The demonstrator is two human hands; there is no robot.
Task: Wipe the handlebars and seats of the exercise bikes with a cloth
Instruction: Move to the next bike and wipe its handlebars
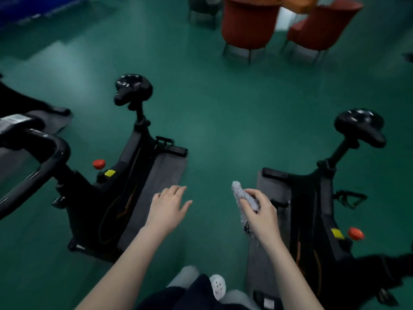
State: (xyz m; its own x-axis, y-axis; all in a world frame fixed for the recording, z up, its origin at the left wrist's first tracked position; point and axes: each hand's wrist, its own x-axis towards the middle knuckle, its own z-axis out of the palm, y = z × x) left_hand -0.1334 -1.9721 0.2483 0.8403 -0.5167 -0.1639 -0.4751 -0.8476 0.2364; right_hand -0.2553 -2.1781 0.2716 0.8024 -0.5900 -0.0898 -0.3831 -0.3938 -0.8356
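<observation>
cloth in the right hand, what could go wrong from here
1. The cloth is bunched in the right hand, so a wipe may cover little of a seat.
2. Its tail hangs below the grip and might snag on the right bike.
3. The gray mats flank the person's path, a possible trip.

The scene is dim with a heavy teal cast, and the green floor [214,113] carries soft pale patches of reflected light at upper left and centre, while small glints sit on the two black bike seats [133,87] and [359,125]. The whole frame is soft with motion blur, worst on the red chairs [248,25] at the top and on the dark handlebar [48,157] at the left edge. Wide-angle distortion bends the bikes outward toward the corners, which fall darker, and shadows under the frames are faint and diffuse.
</observation>
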